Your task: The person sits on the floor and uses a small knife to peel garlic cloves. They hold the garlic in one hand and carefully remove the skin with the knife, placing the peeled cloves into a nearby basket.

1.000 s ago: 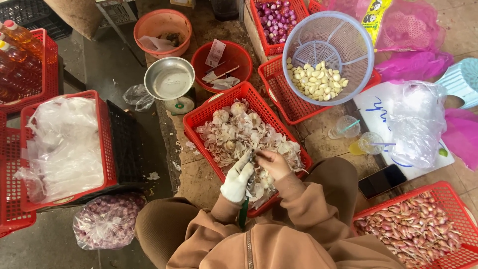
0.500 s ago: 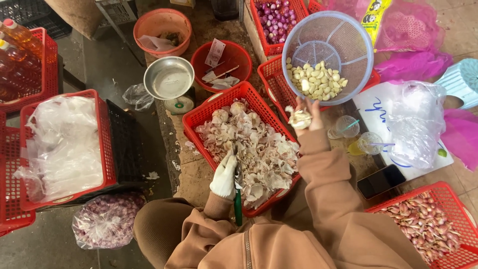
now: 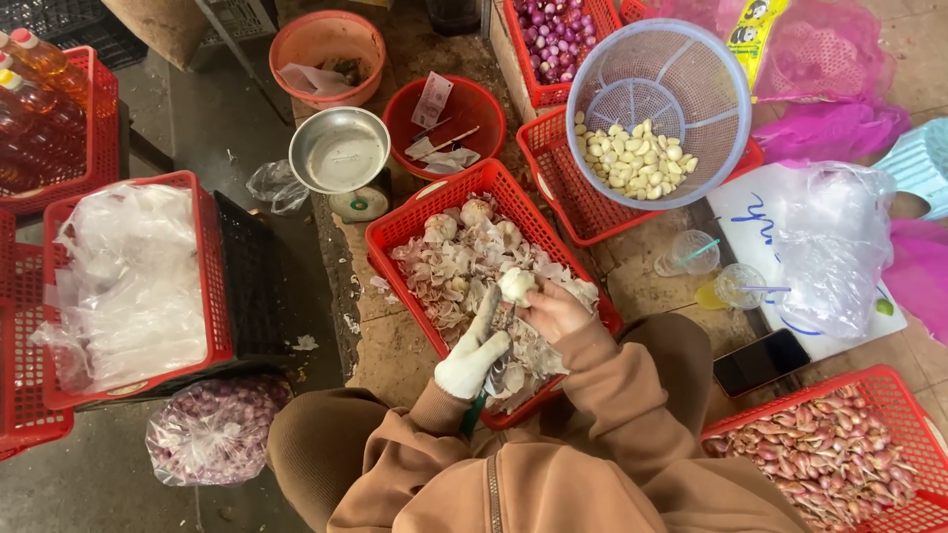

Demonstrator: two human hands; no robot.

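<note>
My left hand (image 3: 472,353), in a white glove, grips a knife whose green handle (image 3: 473,416) sticks out below it. My bare right hand (image 3: 555,312) holds a whole garlic bulb (image 3: 515,285) against the glove's fingertips. Both hands hover over a red basket (image 3: 393,238) filled with garlic skins and a few whole bulbs. Beyond it, a round blue basket (image 3: 691,74) holds peeled cloves (image 3: 632,156) and rests on another red basket.
A metal bowl (image 3: 341,150) on a scale and two round red tubs (image 3: 449,123) stand behind. Red crates hold plastic bags (image 3: 133,281) on the left, shallots (image 3: 834,459) at lower right. A phone (image 3: 760,362), cups and bags lie on the right.
Half a second ago my right hand was stretched out to the blue basket. It has come back over the red basket and now holds a garlic bulb against the gloved left hand.
</note>
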